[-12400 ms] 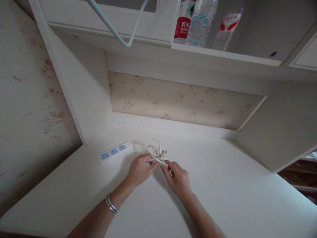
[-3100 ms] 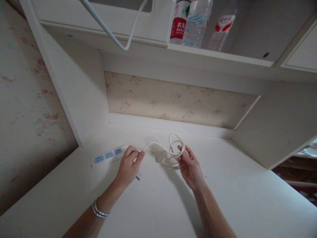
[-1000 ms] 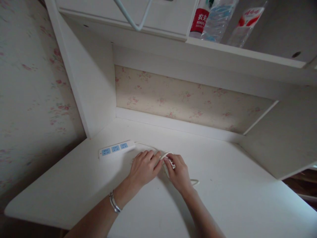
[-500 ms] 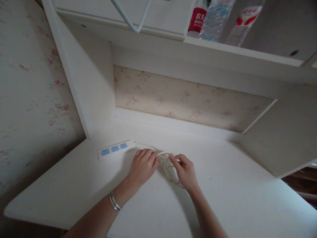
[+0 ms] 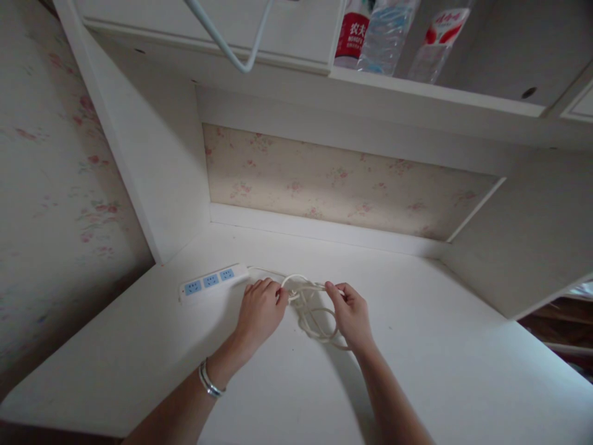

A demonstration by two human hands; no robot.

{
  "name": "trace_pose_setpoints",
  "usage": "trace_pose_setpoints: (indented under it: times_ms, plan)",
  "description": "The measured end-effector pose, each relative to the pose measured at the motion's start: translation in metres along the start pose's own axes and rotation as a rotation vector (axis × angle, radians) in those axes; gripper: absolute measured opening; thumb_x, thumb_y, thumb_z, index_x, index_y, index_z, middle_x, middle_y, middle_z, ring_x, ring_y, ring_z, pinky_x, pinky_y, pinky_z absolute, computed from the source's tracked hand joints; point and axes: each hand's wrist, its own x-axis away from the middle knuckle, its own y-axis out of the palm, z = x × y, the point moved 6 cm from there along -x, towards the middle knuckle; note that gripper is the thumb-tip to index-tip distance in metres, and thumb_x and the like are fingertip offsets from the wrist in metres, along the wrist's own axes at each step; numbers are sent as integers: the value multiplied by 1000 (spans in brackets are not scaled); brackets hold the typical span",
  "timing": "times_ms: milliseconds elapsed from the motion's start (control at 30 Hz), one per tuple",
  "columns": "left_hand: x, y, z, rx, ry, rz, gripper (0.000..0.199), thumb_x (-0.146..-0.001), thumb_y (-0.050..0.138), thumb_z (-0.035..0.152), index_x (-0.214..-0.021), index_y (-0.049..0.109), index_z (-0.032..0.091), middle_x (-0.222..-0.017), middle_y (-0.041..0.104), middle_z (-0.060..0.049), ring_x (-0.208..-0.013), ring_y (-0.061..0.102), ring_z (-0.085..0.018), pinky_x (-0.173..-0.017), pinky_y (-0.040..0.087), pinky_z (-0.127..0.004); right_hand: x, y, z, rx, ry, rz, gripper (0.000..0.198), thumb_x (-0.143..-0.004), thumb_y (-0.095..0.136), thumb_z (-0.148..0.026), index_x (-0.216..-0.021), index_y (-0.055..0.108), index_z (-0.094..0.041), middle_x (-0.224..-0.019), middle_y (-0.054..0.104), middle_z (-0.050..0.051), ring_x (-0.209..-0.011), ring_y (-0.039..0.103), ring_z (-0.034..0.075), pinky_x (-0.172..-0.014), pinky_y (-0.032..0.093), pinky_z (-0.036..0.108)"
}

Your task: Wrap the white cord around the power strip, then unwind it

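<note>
We hold the cord [image 5: 317, 287] in left hand [image 5: 260, 312] and right hand [image 5: 353, 315]; worktop [image 5: 430, 334] stretches right to a side panel [image 5: 519, 235]; power strip [image 5: 213, 282] near left hand, shelf [image 5: 435, 91] above.

White worktop [image 5: 430, 340]: power strip [image 5: 210, 281] lies sockets up, toward the back left corner. Its pale cord [image 5: 319, 337] extends rightward, loops partly resting mid-worktop, clear of the back edge.

One camera, worn on the person's head, looks forward and down at the white desk [image 5: 417, 352]. The left hand [image 5: 262, 312] and right hand [image 5: 353, 316] are near it, low in the middle. The flowery back wall [image 5: 324, 179] is farther away; the shelf [image 5: 435, 93] crosses the top.
</note>
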Motion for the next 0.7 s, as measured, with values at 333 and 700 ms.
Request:
trace_pose_setpoints:
  times_ms: [333, 700]
  plan:
    - [1, 9, -9, 68, -52, -82, 26, -90, 41, 23, -69, 56, 18, -73, 61, -4, -74, 55, -17, -73, 37, -29, -16, -25, 4, -654, -38, 166, 41, -80, 64, -41, -55, 40, -19, -55, 29, -7, -53, 29, 9, -55, 33, 24]
    - [0, 6, -17, 204, -82, -73, 23, -94, 36, 31, -94, 56, 20, -88, 62, -5, -76, 58, -16, -69, 38, -25, -26, -48, 18, -1261, 142, 184, 35, -88, 56, -41, -66, 40, -19, -56, 22, -9, -44, 20, 6, -46, 35, 19]
